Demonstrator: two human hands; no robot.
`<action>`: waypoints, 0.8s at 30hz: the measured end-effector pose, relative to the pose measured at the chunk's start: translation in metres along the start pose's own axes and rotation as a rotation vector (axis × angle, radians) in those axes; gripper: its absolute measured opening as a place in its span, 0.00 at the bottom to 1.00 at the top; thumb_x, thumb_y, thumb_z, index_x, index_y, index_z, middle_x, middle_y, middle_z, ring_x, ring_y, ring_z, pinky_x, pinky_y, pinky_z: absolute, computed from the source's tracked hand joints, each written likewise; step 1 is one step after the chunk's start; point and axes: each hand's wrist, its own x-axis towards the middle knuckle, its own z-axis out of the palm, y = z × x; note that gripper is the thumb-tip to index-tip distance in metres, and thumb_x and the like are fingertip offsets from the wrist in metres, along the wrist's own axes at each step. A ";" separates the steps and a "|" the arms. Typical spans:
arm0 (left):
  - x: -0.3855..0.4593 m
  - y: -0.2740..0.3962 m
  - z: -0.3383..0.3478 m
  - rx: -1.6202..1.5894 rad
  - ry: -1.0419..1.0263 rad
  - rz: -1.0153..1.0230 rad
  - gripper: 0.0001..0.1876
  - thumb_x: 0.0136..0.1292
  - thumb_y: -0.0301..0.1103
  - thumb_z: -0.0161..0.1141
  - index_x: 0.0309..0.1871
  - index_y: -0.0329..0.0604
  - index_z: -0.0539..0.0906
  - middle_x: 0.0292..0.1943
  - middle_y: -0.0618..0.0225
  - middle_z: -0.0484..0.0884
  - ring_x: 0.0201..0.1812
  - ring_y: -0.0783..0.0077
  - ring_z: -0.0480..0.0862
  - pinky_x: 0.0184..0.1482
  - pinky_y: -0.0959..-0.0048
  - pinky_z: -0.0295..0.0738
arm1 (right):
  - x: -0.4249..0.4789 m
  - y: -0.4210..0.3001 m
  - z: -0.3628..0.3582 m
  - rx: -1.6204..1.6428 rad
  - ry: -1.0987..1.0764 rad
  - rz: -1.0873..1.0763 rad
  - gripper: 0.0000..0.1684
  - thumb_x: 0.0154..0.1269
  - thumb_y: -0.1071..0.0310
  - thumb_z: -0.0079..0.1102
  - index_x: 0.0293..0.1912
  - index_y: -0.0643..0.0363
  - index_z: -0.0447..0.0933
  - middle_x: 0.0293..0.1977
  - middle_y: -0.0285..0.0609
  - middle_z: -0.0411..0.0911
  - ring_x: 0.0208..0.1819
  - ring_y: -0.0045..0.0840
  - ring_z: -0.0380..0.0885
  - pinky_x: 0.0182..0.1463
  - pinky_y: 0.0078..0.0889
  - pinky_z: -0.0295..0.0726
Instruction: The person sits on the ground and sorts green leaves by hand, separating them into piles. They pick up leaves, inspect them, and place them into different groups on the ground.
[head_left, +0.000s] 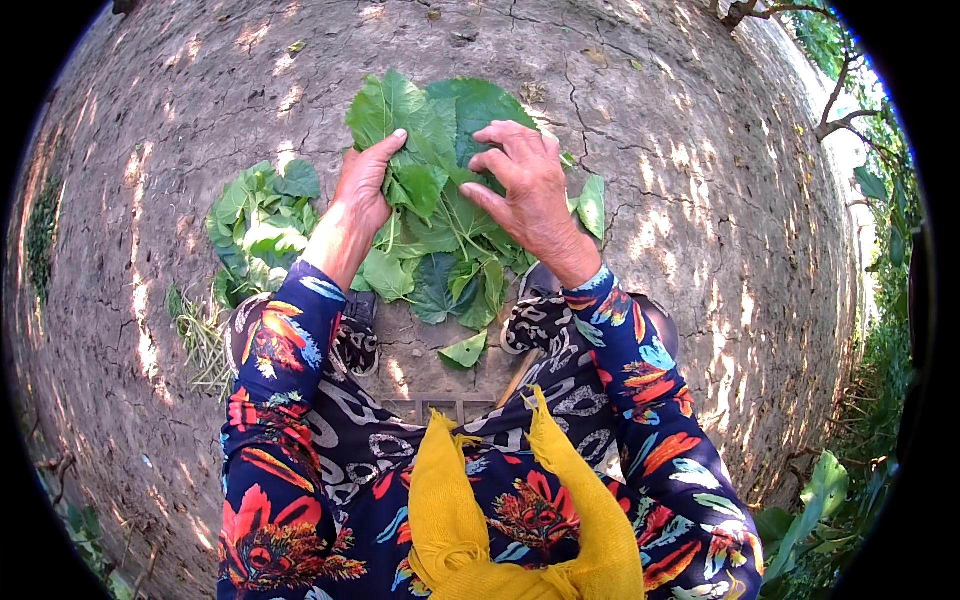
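Observation:
Several broad green leaves are layered in my left hand, its thumb pressed on top of them. My right hand is over a large dark green leaf at the right of the bunch. Its fingers are curled and apart from the thumb, with nothing visible pinched between them. Below both hands, a loose heap of leaves with stalks lies on the ground in front of my feet. One leaf sticks out to the right of my right wrist.
Another heap of leaves lies left of my left forearm, with cut stalks below it. A single leaf lies between my shoes. Cracked dry soil surrounds me. Bare branches and foliage line the right edge. A yellow scarf hangs before me.

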 end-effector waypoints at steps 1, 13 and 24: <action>0.000 0.000 -0.001 -0.003 -0.002 0.003 0.18 0.61 0.26 0.63 0.53 0.32 0.75 0.45 0.57 0.83 0.41 0.62 0.86 0.43 0.61 0.85 | -0.001 0.002 0.003 0.012 -0.041 0.025 0.12 0.48 0.66 0.70 0.32 0.55 0.77 0.45 0.35 0.76 0.55 0.31 0.71 0.56 0.39 0.64; 0.002 0.014 -0.004 -0.042 0.109 -0.010 0.16 0.64 0.29 0.62 0.54 0.37 0.76 0.46 0.59 0.83 0.43 0.62 0.85 0.46 0.61 0.84 | 0.000 0.035 -0.019 0.270 -0.006 0.205 0.07 0.55 0.68 0.64 0.30 0.57 0.75 0.46 0.38 0.80 0.52 0.33 0.76 0.57 0.41 0.68; 0.010 0.020 -0.010 -0.124 0.133 0.044 0.22 0.63 0.26 0.61 0.59 0.37 0.71 0.51 0.55 0.80 0.47 0.55 0.83 0.48 0.52 0.83 | -0.001 0.075 -0.036 0.168 0.472 0.538 0.09 0.59 0.70 0.65 0.39 0.63 0.79 0.36 0.43 0.82 0.41 0.28 0.81 0.49 0.32 0.78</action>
